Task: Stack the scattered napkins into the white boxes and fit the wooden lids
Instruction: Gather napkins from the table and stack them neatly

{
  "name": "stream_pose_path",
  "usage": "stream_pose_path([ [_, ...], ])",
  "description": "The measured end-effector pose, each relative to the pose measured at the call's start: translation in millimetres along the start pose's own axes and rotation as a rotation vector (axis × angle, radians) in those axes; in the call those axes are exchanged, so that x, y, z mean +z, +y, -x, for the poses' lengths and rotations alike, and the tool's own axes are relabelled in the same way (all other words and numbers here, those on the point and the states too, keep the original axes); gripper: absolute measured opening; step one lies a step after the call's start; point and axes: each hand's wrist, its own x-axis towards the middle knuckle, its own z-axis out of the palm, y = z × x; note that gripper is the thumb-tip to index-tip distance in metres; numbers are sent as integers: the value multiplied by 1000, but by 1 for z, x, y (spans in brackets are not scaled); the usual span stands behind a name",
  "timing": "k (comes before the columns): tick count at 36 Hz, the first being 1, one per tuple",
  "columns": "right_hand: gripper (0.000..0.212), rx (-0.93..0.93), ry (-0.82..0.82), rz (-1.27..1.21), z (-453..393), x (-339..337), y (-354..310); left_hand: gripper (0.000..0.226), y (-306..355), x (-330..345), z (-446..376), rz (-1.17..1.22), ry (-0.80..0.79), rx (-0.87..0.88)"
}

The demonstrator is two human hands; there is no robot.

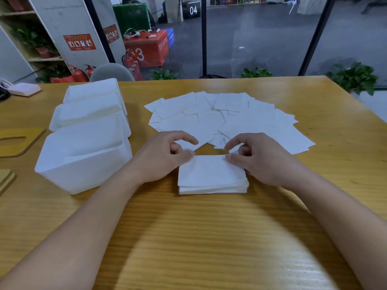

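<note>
Both hands sit at the far corners of a small stack of napkins (212, 176) on the wooden desk (209, 237). The left hand (167, 156) pinches the stack's far left corner, thumb tip on the top sheet and the forefinger arched above it; the right hand (254, 158) does the same at the far right corner. Each grip is narrow, thumb and curled fingers closed on the paper's edge. The stack lies flat and squared, its layered edges showing on the side nearest the person.

Just beyond the two grips, a wide fan of loose napkins (226, 120) spreads over the desk, overlapping one another — its nearest sheets lie right behind the fingertips. To the left of the left grip stands a white box (83, 162), just beside the wrist; what lies in its bottom I cannot tell. Behind it, further from the hands, a second box (90, 116) and a third box (94, 91) stand in a row, both showing white paper inside.

Well to the left of the boxes, at the desk's edge, a wooden lid (21, 142) with a slot cut in it lies flat — nearer, another wooden piece (6, 180) pokes into view.
</note>
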Motion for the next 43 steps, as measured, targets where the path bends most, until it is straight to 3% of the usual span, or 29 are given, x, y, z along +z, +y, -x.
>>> stream_pose_path([
  [5, 13, -28, 38, 80, 0, 2, 1, 17, -5, 0, -1, -59, 8, -2],
  [11, 31, -70, 170, 153, -1, 3, 5, 3, -17, 0, -10, -167, 297, 6],
  [18, 16, -156, 102, 126, 3, 12, 0, 54, -30, 6, -15, -426, 270, -118],
  [22, 15, -177, 62, 187, 3, 16, 0, 66, -32, 6, -16, -455, 262, -171],
  [29, 13, -186, 55, 194, 3, 16, 0, 40, -32, 5, -17, -305, 235, -219],
  [33, 12, -189, 54, 203, 2, 16, 0, 46, -31, 4, -16, -292, 220, -217],
  [38, 11, -192, 49, 210, 3, 15, -2, 18, -19, 10, -14, -199, 276, -129],
  [43, 16, -184, 54, 221, 5, 13, -4, 6, -12, 9, -11, -123, 363, -46],
])
